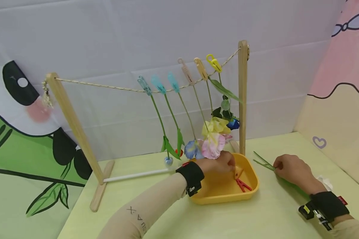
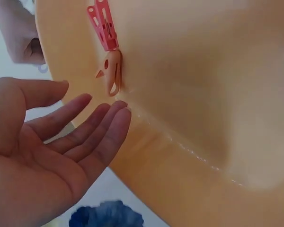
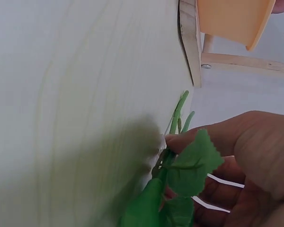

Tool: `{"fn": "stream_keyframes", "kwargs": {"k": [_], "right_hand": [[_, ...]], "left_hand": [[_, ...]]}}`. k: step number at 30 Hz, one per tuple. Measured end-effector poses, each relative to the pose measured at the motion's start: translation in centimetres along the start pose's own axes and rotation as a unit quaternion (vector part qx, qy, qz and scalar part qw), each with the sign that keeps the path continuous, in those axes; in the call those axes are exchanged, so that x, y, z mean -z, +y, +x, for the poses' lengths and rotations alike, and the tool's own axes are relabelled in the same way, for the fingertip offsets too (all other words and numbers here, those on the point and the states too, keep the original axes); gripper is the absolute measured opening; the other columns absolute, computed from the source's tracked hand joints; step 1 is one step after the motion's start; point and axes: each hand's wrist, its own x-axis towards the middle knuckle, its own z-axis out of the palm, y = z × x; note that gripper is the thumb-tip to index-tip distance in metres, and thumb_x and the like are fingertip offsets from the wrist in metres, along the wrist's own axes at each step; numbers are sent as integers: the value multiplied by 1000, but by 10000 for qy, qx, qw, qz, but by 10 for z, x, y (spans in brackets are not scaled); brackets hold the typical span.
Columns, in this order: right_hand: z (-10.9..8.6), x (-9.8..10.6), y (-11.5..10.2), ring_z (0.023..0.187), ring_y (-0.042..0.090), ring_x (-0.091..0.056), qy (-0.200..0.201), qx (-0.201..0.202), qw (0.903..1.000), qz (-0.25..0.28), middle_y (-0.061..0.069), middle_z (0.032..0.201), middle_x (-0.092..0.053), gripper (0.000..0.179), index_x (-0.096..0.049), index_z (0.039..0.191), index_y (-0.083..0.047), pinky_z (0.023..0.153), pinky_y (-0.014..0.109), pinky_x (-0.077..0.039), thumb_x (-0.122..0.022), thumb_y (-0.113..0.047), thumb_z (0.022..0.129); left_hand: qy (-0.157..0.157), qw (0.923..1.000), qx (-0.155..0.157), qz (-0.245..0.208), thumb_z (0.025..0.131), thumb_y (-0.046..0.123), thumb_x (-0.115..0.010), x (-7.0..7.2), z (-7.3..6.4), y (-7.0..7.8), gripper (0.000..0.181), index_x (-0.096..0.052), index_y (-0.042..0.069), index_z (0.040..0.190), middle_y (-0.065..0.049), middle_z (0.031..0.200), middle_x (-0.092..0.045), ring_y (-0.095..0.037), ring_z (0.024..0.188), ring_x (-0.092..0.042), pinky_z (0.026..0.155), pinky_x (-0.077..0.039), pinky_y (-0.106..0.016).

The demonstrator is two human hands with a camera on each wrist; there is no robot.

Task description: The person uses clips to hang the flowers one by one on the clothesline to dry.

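Observation:
My left hand (image 1: 217, 162) reaches into a yellow-orange basin (image 1: 207, 199). In the left wrist view its fingers are loosely bent, holding nothing, close to an orange clothespin (image 2: 112, 71). A red clothespin (image 2: 103, 23) lies against the orange one. On the right, my right hand (image 1: 294, 171) pinches green flower stems (image 1: 264, 163) between thumb and fingers, just above the table. Green leaves (image 3: 191, 165) hang by the thumb in the right wrist view. A white bloom (image 1: 325, 182) shows partly behind the right wrist.
A rope (image 1: 107, 87) spans two wooden posts (image 1: 242, 99). Several clothespins (image 1: 158, 84) on it hold artificial flowers (image 1: 213, 145) upside down, some hanging over the basin's back edge. A white rod (image 1: 137, 175) lies low behind the basin.

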Motion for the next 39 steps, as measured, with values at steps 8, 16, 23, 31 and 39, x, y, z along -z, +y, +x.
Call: {"fn": "stream_keyframes", "kwargs": {"k": [8,16,23,31,39], "right_hand": [[4,1,-9,66,18,-55,182,-121,9997,140,2,79,-65,8,-72,90,-5,55,35,-45,-70,-6,83],[5,2,-15,62,15,-53,163,-172,9988,429,2,76,-63,11,-64,95,-2,54,33,-45,-63,-6,85],[2,1,-17,59,15,-53,383,-124,9976,557,3,76,-65,13,-66,99,2,53,32,-43,-62,-5,89],[2,1,-20,65,17,-57,486,46,9976,497,4,78,-67,12,-72,95,2,56,34,-48,-70,-10,94],[1,1,-25,59,15,-51,510,35,9974,502,-1,70,-63,15,-72,89,-1,53,30,-43,-69,-14,96]], "left_hand": [[385,9969,153,670,97,18,-72,-7,22,13,14,-79,7,102,2,85,-69,-8,73,-58,63,-46,-12],[372,9895,1005,975,95,33,-74,-25,32,19,24,-67,13,84,4,69,-46,-11,58,-48,47,-34,-21],[502,9873,1127,996,91,44,-77,-34,32,19,34,-65,16,79,4,69,-45,-12,59,-51,47,-34,-23],[182,9879,866,1273,95,33,-71,-37,33,24,34,-62,17,67,5,65,-39,-12,56,-46,48,-29,-21],[51,9818,778,1733,91,27,-77,-38,31,27,20,-61,17,85,5,77,-48,-12,69,-50,56,-37,-20]]}}
